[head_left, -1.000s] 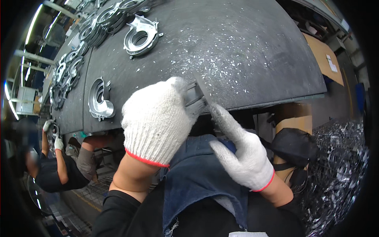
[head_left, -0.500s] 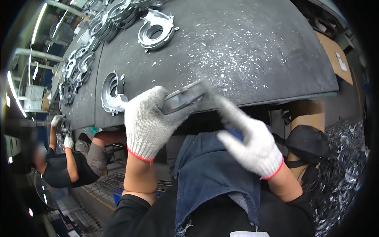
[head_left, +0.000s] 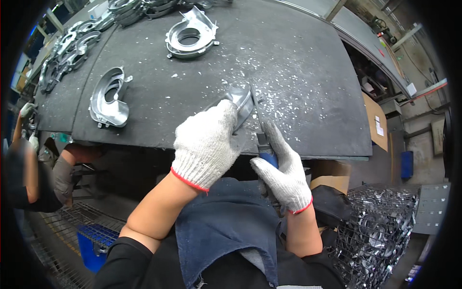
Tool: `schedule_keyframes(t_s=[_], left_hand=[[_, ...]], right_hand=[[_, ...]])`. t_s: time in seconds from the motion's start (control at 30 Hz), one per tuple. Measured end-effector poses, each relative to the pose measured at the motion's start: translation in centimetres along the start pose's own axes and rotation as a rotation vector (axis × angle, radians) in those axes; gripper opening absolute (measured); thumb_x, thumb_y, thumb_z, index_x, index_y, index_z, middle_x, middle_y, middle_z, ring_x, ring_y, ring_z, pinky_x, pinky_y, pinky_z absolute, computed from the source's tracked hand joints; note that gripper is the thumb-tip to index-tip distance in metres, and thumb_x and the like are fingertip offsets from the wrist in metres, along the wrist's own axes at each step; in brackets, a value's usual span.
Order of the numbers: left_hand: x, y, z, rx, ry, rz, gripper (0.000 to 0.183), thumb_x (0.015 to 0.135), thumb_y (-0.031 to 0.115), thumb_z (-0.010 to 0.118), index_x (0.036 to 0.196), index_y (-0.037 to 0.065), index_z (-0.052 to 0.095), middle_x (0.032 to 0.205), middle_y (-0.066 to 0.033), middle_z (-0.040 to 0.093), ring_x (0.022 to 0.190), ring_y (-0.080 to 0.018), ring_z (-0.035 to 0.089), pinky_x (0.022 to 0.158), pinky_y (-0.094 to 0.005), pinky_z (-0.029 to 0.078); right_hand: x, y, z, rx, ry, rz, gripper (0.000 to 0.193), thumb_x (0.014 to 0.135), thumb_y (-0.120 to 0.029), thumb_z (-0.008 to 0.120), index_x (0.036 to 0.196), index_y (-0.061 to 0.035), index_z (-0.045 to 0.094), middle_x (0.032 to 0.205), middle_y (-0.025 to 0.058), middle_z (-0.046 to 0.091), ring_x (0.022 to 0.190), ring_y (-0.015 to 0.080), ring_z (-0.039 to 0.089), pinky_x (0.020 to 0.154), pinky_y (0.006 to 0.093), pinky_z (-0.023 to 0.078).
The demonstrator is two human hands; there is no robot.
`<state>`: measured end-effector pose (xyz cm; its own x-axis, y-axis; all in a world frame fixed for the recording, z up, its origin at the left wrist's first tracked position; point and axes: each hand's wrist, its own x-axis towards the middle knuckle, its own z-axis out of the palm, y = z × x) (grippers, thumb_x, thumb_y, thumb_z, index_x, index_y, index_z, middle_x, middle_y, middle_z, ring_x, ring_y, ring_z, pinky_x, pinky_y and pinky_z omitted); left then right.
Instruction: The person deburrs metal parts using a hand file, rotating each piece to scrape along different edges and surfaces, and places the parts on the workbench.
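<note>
My left hand [head_left: 206,144], in a white knit glove with a red cuff, grips a silver cast-metal part [head_left: 244,105] above the table's near edge. Much of the part is hidden behind the glove. My right hand [head_left: 287,177], gloved alike, is closed around the blue handle of a file [head_left: 268,156]. The file's thin dark blade points away from me and lies along the right edge of the part, seemingly touching it. A curved metal casting [head_left: 100,103] lies to the left, and a ring-shaped casting [head_left: 174,47] sits farther back.
The dark table [head_left: 308,115] is strewn with bright metal chips. More castings [head_left: 72,48] are heaped at the far left. A wire basket of shiny scrap [head_left: 375,226] stands at lower right, a blue bin [head_left: 91,248] at lower left. Another person [head_left: 33,178] works at the left.
The view has swung to the right. My left hand has turned the part from lying sideways to more upright. My blurred right hand has become steadier, with the file now showing clearly against the part.
</note>
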<state>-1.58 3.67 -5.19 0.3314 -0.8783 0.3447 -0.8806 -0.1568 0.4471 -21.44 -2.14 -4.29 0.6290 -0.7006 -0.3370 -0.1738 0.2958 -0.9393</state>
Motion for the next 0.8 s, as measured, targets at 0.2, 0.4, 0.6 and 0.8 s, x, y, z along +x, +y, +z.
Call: schedule_keyframes(t_s=[0.2,0.4,0.6,0.8], left_hand=[[-0.2,0.2,0.7,-0.034,0.037,0.001,0.029,0.086,0.028,0.085,0.102,0.01,0.068,0.084,-0.0146,0.076,0.078,-0.0387,0.077,0.07,-0.0501,0.062],[2.7,-3.9,-3.2,-0.529,0.042,-0.15,0.038,0.076,0.008,0.096,0.106,0.003,0.072,0.087,-0.0091,0.078,0.08,-0.0186,0.076,0.076,-0.0346,0.061],[4.7,-7.5,-6.0,-0.16,-0.101,0.197,0.058,0.072,0.012,0.096,0.124,0.007,0.072,0.11,-0.0116,0.074,0.102,-0.0313,0.074,0.09,-0.0417,0.06],[4.0,-6.2,-4.6,-0.011,0.009,0.163,0.051,0.067,0.031,0.101,0.101,0.006,0.073,0.099,-0.0134,0.069,0.096,-0.0385,0.07,0.083,-0.0504,0.058]], right_hand=[[0.2,-0.4,-0.4,-0.046,-0.007,0.016,0.085,0.1,-0.008,0.076,0.175,-0.0067,0.036,0.147,0.0107,0.066,0.071,0.0046,0.058,0.061,0.0241,0.053],[0.4,1.1,-2.3,0.238,-0.179,-0.262,0.133,0.068,-0.008,0.102,0.179,-0.0201,0.029,0.079,0.0066,0.061,0.065,0.011,0.062,0.055,0.0289,0.051],[1.7,1.1,1.9,-0.147,-0.109,-0.306,0.097,0.087,-0.021,0.093,0.169,0.001,0.044,0.165,0.0214,0.057,0.152,0.0257,0.055,0.124,0.0383,0.046],[1.4,1.4,4.1,-0.681,0.086,-0.425,0.074,0.094,-0.009,0.082,0.163,-0.0096,0.055,0.134,0.0214,0.075,0.117,0.0305,0.077,0.104,0.0392,0.06]])
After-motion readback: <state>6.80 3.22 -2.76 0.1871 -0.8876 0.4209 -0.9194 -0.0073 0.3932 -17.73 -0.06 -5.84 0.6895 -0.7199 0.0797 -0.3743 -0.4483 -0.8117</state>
